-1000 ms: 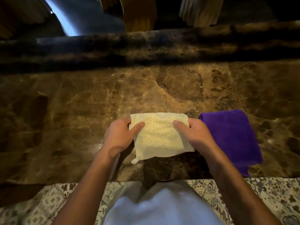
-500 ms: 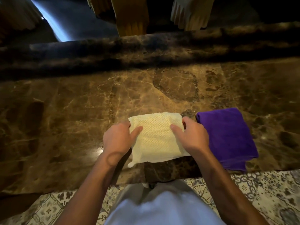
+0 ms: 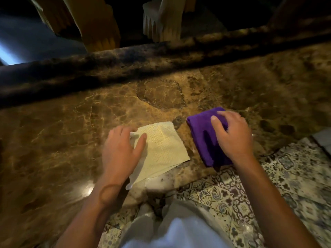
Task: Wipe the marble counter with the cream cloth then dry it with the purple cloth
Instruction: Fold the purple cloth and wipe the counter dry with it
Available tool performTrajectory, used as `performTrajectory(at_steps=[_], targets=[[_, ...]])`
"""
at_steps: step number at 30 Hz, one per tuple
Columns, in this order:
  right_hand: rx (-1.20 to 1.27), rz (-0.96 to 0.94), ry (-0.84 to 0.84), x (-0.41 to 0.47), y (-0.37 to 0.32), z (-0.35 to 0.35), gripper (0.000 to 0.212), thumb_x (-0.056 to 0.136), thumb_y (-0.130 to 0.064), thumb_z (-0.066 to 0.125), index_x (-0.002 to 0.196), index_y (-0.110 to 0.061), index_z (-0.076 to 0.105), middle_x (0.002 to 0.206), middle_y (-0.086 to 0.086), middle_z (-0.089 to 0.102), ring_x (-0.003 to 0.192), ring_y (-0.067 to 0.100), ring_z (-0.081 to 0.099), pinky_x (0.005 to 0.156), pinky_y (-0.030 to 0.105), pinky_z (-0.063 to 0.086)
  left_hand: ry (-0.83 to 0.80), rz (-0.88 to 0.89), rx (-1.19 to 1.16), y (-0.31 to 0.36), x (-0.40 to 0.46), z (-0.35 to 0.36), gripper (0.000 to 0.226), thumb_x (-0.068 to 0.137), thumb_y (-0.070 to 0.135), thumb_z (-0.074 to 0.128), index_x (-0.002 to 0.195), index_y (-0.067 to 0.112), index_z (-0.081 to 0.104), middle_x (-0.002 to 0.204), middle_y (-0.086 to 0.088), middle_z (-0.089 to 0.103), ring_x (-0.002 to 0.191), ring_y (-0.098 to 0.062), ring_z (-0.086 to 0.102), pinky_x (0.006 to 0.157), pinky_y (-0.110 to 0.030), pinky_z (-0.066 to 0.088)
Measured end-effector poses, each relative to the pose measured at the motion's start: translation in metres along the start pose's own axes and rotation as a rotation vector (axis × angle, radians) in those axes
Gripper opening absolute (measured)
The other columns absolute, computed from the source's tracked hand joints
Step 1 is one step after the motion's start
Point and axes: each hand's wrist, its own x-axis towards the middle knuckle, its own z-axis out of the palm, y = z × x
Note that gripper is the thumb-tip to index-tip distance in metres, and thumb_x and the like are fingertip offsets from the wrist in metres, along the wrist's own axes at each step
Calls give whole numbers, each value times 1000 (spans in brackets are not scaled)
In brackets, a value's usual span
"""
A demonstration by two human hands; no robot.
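The cream cloth (image 3: 164, 149) lies folded flat on the brown marble counter (image 3: 71, 136), near its front edge. My left hand (image 3: 121, 151) rests on the cloth's left side, thumb pressed on top and fingers at its far left corner. The folded purple cloth (image 3: 202, 135) lies just to the right, a narrow strip of marble between the two. My right hand (image 3: 231, 135) lies over the purple cloth with the fingers curled onto its far end.
A raised dark marble ledge (image 3: 161, 56) runs along the back of the counter. Behind it stand carved furniture legs (image 3: 100, 29). Patterned floor tiles (image 3: 286, 176) show beyond the counter's front right edge. My white clothing (image 3: 179, 230) is at the bottom.
My right hand has left the cream cloth and moved right onto the purple cloth. The left hand stays on the cream cloth. The camera has tilted and shifted.
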Motion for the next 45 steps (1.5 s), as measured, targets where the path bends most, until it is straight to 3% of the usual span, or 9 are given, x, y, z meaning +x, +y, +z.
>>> performTrajectory(at_steps=[6, 13, 20, 24, 29, 34, 37, 41, 45], targets=[[-220, 231, -153, 23, 68, -9, 68, 98, -62, 47, 135, -6, 60, 135, 23, 61, 127, 41, 52, 105, 47, 43, -119, 249, 310, 91, 22, 38, 60, 98, 62, 42, 110, 15, 76, 109, -8, 72, 104, -30, 60, 87, -46, 46], [-200, 139, -263, 45, 80, 3, 74, 85, -80, 46, 120, -17, 64, 121, 11, 69, 110, 34, 67, 88, 43, 51, -295, 170, 573, 140, 44, 98, 88, 88, 86, 23, 94, 18, 78, 103, -8, 76, 106, -32, 62, 85, -45, 40], [-170, -28, -447, 75, 107, 2, 63, 85, -70, 60, 120, -17, 57, 116, 12, 73, 106, 35, 68, 74, 38, 45, -253, -13, 530, 167, 39, 121, 73, 85, 83, 41, 112, 21, 70, 107, -5, 74, 107, -30, 64, 83, -43, 43], [-134, -110, -491, 80, 114, 0, 63, 84, -62, 69, 127, -18, 57, 117, 11, 73, 109, 34, 68, 81, 38, 49, -136, -89, 298, 181, 31, 126, 47, 88, 64, 62, 107, 22, 69, 95, -6, 76, 93, -31, 69, 72, -39, 43], [32, -127, -573, 90, 130, -3, 35, 84, -46, 75, 108, -24, 62, 89, -3, 66, 93, 27, 67, 72, 33, 43, -99, -322, -429, 200, 18, 129, 22, 84, 37, 82, 91, 17, 75, 84, 1, 77, 80, -18, 71, 73, -32, 53], [516, 3, -628, 83, 141, -3, 11, 87, -20, 78, 91, -18, 68, 69, -6, 66, 61, 7, 59, 63, 31, 47, -174, -647, -1142, 212, 2, 138, 48, 73, 34, 88, 115, 17, 73, 96, -12, 82, 93, -24, 78, 82, -37, 62], [944, 146, -716, 79, 146, -9, 12, 89, -5, 75, 96, -14, 71, 93, 13, 79, 80, 19, 74, 75, 39, 59, -243, -636, -1162, 217, -8, 144, 45, 69, 37, 91, 107, 17, 79, 108, -11, 81, 105, -28, 77, 89, -41, 61], [1155, 187, -741, 76, 148, -17, 18, 80, -19, 79, 97, -23, 76, 99, 9, 81, 87, 18, 77, 72, 26, 60, -211, -482, -914, 222, -16, 139, 34, 77, 35, 86, 108, 31, 74, 107, 16, 81, 100, -2, 75, 78, -15, 55], [1352, 243, -872, 77, 150, -23, 40, 76, -27, 86, 113, -20, 72, 115, 12, 78, 100, 24, 76, 78, 29, 61, -134, -473, -935, 226, -23, 121, 26, 79, 44, 81, 104, 37, 77, 106, 17, 81, 99, 0, 75, 75, -11, 54]])
